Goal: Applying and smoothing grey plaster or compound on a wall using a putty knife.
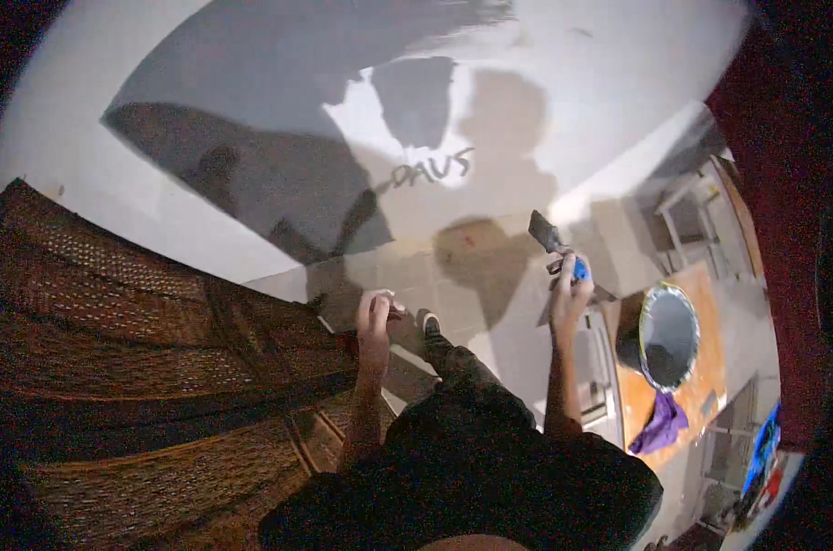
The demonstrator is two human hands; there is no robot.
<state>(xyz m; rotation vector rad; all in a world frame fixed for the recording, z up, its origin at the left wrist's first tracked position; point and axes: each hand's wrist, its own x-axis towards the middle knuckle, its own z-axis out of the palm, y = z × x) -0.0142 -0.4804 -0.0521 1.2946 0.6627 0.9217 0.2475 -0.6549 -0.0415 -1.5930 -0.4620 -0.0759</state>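
My right hand (571,280) is closed around a paintbrush (547,233), whose dark, paint-covered head points up and away toward the wall. Part of a blue handle shows between the fingers. My left hand (377,319) is raised in front of me with curled fingers. A small whitish bit shows at its fingertips, too small to name. Ahead stands a white wall (609,83) partly covered with grey paint (279,64). An unpainted white patch surrounds a grey stroke (415,96), and dark hand-painted lettering (432,169) sits below. The brush is apart from the wall in this view.
At right a bucket (644,340) of grey paint stands on a wooden tabletop (632,413), beside a purple cloth (661,424). A brown woven panel (141,303) fills the left side. A dark red curtain (784,230) hangs far right. Shadows fall across the wall and tiled floor.
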